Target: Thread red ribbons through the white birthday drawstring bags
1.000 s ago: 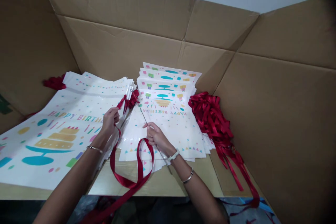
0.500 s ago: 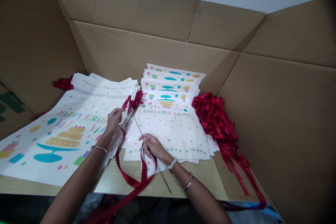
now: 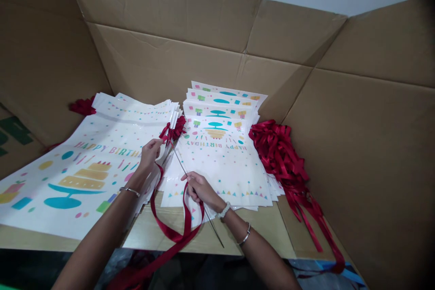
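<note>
My left hand (image 3: 151,152) is closed on the red ribbon, pinching it beside a bunched red ribbon (image 3: 176,128) at the right edge of the left stack of printed sheets (image 3: 102,140). A thin metal rod (image 3: 178,158) slants from that bunch down through my right hand (image 3: 200,188), whose fingers are wrapped round it. Ribbon loops (image 3: 159,222) hang below both hands and run over the table's front edge. Under my right hand lies the middle stack of printed sheets (image 3: 224,167), its design upside down.
A large pile of red ribbon (image 3: 278,147) lies right of the middle stack, its tails hanging past the front edge. Another red bunch (image 3: 82,106) sits behind the left stack. Tall cardboard walls (image 3: 190,45) stand at the back and both sides of the wooden table (image 3: 265,231).
The view has shifted very slightly. Both hands keep nearly the same pose on the ribbon and rod.
</note>
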### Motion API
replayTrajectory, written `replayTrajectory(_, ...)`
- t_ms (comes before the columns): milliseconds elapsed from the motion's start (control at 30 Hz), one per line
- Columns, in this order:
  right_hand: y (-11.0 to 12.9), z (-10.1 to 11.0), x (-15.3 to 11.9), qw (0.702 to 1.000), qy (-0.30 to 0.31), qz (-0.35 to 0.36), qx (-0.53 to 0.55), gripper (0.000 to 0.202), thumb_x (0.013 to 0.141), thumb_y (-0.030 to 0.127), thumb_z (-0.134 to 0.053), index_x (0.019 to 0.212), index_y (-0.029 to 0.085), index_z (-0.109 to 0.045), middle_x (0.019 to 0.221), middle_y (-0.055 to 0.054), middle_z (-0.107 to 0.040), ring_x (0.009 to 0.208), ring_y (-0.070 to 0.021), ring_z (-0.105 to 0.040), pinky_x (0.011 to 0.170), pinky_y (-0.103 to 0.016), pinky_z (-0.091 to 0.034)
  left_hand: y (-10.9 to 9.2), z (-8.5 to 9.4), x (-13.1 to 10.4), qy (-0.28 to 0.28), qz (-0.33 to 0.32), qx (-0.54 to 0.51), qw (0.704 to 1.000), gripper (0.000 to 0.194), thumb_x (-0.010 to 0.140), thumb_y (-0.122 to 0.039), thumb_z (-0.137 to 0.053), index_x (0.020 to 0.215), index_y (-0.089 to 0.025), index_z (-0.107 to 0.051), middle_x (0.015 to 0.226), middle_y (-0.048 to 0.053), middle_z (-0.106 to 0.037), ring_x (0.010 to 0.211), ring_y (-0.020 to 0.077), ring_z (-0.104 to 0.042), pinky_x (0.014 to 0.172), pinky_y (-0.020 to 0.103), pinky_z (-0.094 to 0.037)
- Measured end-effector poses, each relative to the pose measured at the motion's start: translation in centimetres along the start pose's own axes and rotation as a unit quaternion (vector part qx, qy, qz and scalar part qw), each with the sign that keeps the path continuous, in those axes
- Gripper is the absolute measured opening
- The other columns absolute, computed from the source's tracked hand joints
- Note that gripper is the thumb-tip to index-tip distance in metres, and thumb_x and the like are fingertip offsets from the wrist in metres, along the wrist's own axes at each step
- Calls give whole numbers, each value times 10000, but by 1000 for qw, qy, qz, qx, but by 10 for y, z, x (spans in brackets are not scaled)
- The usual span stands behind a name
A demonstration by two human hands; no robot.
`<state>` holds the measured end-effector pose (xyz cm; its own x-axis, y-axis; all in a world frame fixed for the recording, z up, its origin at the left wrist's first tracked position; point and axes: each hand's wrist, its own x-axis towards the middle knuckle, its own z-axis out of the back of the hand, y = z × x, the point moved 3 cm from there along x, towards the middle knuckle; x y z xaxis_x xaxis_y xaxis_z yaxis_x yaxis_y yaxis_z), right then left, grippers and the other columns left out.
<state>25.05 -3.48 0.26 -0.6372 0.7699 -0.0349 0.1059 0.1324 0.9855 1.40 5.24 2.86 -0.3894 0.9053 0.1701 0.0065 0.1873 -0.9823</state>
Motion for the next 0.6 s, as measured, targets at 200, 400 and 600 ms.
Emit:
replayTrajectory(200, -4, 1, 2, 1000, 5, -3, 0, 287, 982, 425, -467, 1105, 171, -522, 455, 133, -419, 335, -57, -282, 372, -166, -229, 1, 1, 1, -1, 5, -17, 1000, 334, 756, -470, -736, 789, -155, -629, 529, -85, -288, 448, 71, -233, 446, 210, -156)
replayTrajectory(400, 2, 0, 0, 1000, -1, -3, -7, 278, 984, 419, -452, 1088, 173, -526, 451, 129, -414, 332, -62, -291, 358, -164, -232, 3, 1, 2, 32, -5, -27, 999, 320, 778, -446, -761, 772, -162, -615, 539, -81, -283, 455, 70, -231, 441, 201, -173)
replayTrajectory(600, 3, 2, 0, 1000, 12, -6, 7, 293, 983, 442, -494, 1084, 173, -553, 469, 127, -385, 365, -62, -259, 348, -158, -234, 5, 4, 5, 46, -3, -33, 998, 344, 807, -464, -762, 776, -162, -601, 553, -76, -293, 458, 67, -240, 435, 188, -186)
